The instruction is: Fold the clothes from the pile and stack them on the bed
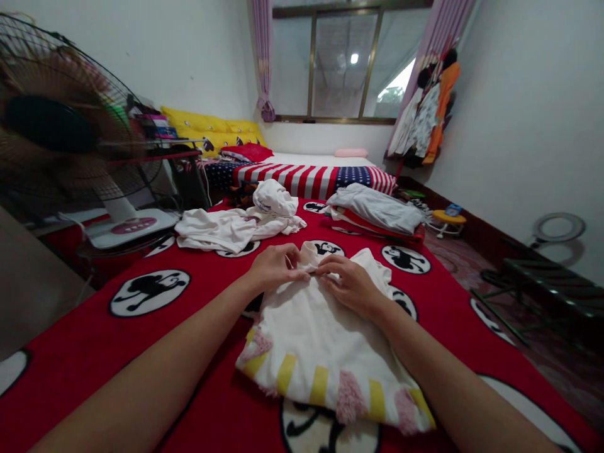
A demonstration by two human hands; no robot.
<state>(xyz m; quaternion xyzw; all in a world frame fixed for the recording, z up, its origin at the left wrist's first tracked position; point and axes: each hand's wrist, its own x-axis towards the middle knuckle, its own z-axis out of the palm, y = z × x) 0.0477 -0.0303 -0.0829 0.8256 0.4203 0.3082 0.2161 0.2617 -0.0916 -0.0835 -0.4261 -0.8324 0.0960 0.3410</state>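
Note:
A white garment (325,333) with yellow stripes and fluffy pink tufts along its near edge lies on a red blanket (207,352) patterned with black figures in white ovals. At its far end, near the collar, my left hand (278,267) pinches the fabric between thumb and fingers. Close beside it, my right hand (346,283) has its fingertips closed on the same collar area. The fingertips of both hands almost meet. Part of the garment's right side is hidden under my right forearm.
Crumpled white clothes (217,228) lie beyond on the left, and a folded clothes stack (377,211) sits at the right. An electric fan (127,223) stands at left. A bed with a striped cover (292,179) is behind; a dark folding chair (547,289) stands right.

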